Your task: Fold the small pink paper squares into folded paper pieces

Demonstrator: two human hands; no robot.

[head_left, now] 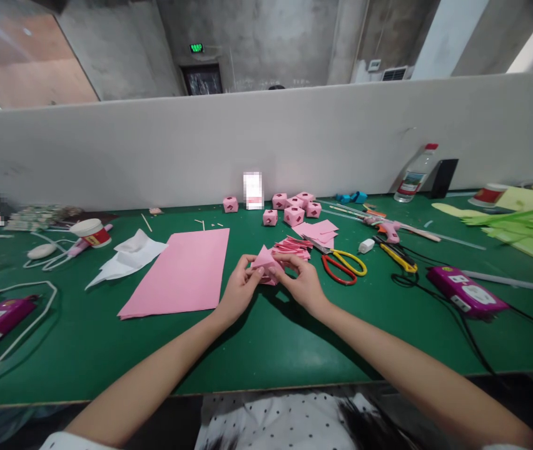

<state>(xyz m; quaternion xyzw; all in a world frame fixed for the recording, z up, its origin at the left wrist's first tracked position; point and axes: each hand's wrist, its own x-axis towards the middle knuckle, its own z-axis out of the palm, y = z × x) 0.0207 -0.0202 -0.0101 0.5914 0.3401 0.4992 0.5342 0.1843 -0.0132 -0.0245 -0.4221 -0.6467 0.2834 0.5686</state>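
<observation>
Between my two hands is a partly assembled pink folded-paper piece, with a pointed flap standing up at its top. My left hand grips its left side, thumb at the front. On the other side, my right hand pinches it with thumb and fingers. The fingertips partly cover the piece. Just behind my right hand lies a pile of folded pink paper strips. Several finished pink paper cubes stand farther back. A stack of pink paper sheets lies left of my left hand.
Scissors with red and yellow handles lie right of my hands. Beyond them are a pink glue gun, a yellow cutter and a purple power strip with cables. Crumpled white paper and a paper cup sit left; a bottle leans on the partition.
</observation>
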